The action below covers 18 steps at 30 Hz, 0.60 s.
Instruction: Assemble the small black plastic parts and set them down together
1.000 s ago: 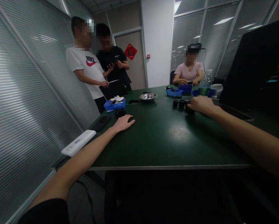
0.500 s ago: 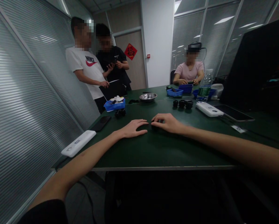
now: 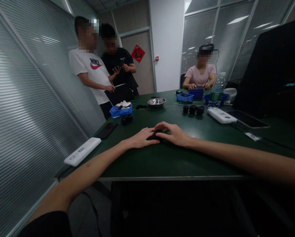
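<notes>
My two hands meet near the middle of the dark green table point(image 3: 186, 158). A small round black part point(image 3: 157, 134) lies between them on the tabletop. The fingers of my right hand point(image 3: 173, 134) are curled over it and pinch it from the right. From the left, my left hand point(image 3: 140, 138) closes its fingertips against the same part. Most of the part is hidden by the fingers.
Three more black parts point(image 3: 193, 109) sit farther back, beside a white power bank point(image 3: 221, 116), a flat dark device point(image 3: 247, 119) and a water bottle point(image 3: 216, 90). A metal bowl point(image 3: 156, 102), blue trays point(image 3: 121, 111), a black phone point(image 3: 106, 130) and another power bank point(image 3: 82, 151) lie left. Three people are at the far end.
My right hand came back from the far black parts to the table's middle with a small black part. My left hand slid right and closed against it.
</notes>
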### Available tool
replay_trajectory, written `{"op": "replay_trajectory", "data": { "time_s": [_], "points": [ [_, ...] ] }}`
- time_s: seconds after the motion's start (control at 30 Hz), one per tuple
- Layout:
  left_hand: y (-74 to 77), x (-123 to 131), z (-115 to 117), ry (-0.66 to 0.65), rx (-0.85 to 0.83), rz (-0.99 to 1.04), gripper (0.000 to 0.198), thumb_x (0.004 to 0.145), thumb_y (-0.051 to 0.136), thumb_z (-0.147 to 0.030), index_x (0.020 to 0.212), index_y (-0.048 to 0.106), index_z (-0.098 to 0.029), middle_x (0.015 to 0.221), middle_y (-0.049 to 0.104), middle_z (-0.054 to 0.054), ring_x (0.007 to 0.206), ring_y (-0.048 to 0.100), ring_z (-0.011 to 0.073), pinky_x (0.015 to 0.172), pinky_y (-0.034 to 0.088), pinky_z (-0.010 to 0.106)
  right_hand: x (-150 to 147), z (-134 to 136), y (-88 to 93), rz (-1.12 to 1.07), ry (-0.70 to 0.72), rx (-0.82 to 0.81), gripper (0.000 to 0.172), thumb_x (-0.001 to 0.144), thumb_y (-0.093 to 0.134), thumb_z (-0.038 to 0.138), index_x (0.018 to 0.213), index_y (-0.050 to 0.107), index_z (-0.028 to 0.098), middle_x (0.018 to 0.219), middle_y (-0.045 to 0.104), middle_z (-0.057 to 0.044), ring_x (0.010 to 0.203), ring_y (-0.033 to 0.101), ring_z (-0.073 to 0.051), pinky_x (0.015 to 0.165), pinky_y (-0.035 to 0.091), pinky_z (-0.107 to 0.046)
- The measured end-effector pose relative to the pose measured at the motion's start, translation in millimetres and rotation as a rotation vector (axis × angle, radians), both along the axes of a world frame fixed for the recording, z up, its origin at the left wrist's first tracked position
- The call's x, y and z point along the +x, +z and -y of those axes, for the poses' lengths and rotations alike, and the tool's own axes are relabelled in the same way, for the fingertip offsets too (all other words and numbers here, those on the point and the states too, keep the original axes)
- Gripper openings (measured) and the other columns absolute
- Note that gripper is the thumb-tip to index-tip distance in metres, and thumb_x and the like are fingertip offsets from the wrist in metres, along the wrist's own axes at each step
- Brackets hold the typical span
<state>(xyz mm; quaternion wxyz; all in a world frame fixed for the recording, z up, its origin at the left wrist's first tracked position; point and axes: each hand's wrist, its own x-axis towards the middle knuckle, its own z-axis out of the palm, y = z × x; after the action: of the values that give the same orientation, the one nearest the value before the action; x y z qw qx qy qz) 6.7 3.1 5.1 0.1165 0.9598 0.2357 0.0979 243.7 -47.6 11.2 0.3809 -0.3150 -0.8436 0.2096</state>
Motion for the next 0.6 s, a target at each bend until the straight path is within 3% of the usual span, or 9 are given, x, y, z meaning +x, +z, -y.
{"op": "replay_trajectory", "data": {
  "time_s": [0.13, 0.23, 0.6],
  "points": [
    [4.5, -2, 2, -0.056, 0.029, 0.002, 0.05, 0.102, 0.048, -0.058, 0.137, 0.061, -0.024, 0.153, 0.051, 0.009, 0.136, 0.051, 0.0285, 0.115, 0.039, 0.046, 1, -4, -2.3, 0.056, -0.029, -0.018, 0.04, 0.095, 0.066, 0.048, 0.125, 0.065, 0.022, 0.119, 0.072, -0.007, 0.104, 0.068, -0.024, 0.083, 0.056, -0.036],
    [6.8, -3, 3, -0.065, 0.043, 0.0, 0.049, 0.103, 0.046, -0.057, 0.134, 0.063, -0.024, 0.154, 0.05, 0.009, 0.138, 0.049, 0.0296, 0.117, 0.036, 0.047, 2, -8, -5.9, 0.138, -0.057, -0.007, 0.044, 0.091, 0.07, 0.05, 0.123, 0.067, 0.021, 0.115, 0.073, -0.008, 0.097, 0.069, -0.024, 0.084, 0.055, -0.038],
    [1.8, 0, 0, 0.027, -0.117, 0.142, 0.055, 0.092, 0.063, -0.062, 0.131, 0.066, -0.024, 0.143, 0.059, 0.009, 0.129, 0.055, 0.0297, 0.111, 0.042, 0.044, 3, -15, -14.5, 0.205, -0.061, 0.009, 0.057, 0.09, 0.07, 0.059, 0.133, 0.061, 0.023, 0.127, 0.068, -0.011, 0.112, 0.065, -0.029, 0.097, 0.051, -0.048]
  ]
}}
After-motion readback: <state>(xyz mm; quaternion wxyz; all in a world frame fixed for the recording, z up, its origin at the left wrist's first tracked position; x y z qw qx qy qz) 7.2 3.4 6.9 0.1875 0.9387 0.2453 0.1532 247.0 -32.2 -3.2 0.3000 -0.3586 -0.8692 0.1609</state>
